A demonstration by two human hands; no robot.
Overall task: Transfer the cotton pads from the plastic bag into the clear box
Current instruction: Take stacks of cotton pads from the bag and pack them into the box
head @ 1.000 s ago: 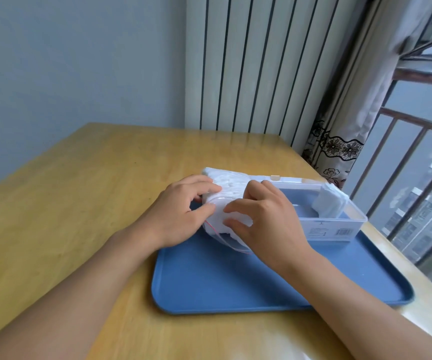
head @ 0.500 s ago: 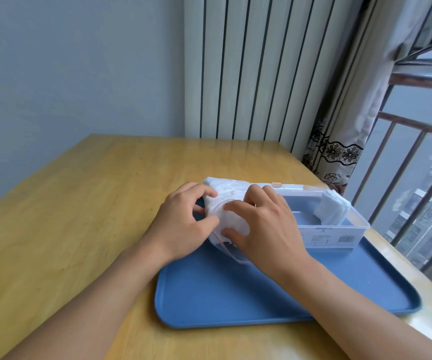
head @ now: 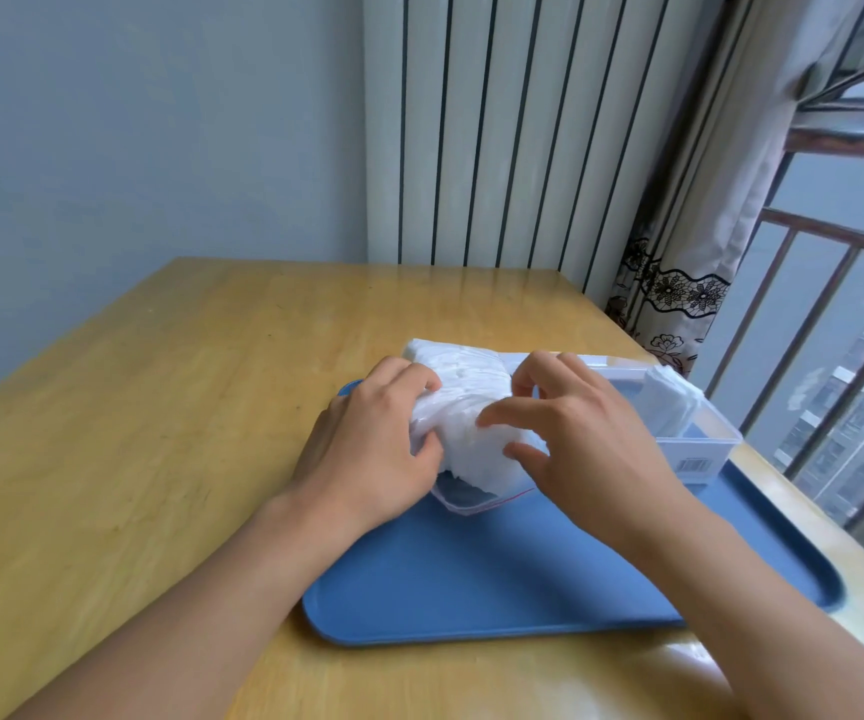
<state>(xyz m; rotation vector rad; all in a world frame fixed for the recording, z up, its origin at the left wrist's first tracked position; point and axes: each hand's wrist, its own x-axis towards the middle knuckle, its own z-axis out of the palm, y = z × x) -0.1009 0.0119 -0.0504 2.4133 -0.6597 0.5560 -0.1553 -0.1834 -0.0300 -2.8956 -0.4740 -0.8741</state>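
Observation:
A clear plastic bag [head: 463, 392] full of white cotton pads lies on the blue tray [head: 471, 574], its red zip edge facing me. My left hand [head: 373, 454] grips the bag's left side. My right hand [head: 580, 433] pinches the bag's right side with thumb and fingers. Just right of the bag stands the clear box [head: 705, 444], open at the top, with a stack of cotton pads [head: 671, 402] leaning at its right end. My right hand hides much of the box.
The tray sits on a wooden table [head: 160, 433]. A white radiator [head: 497, 127] and a patterned curtain [head: 679, 283] stand behind it. A window with metal railing [head: 835, 324] is at the right, close to the table's edge.
The camera has tilted, so the scene sits lower in view. Both hands have shifted their hold on the bag, and the bag's zip end now shows more between them.

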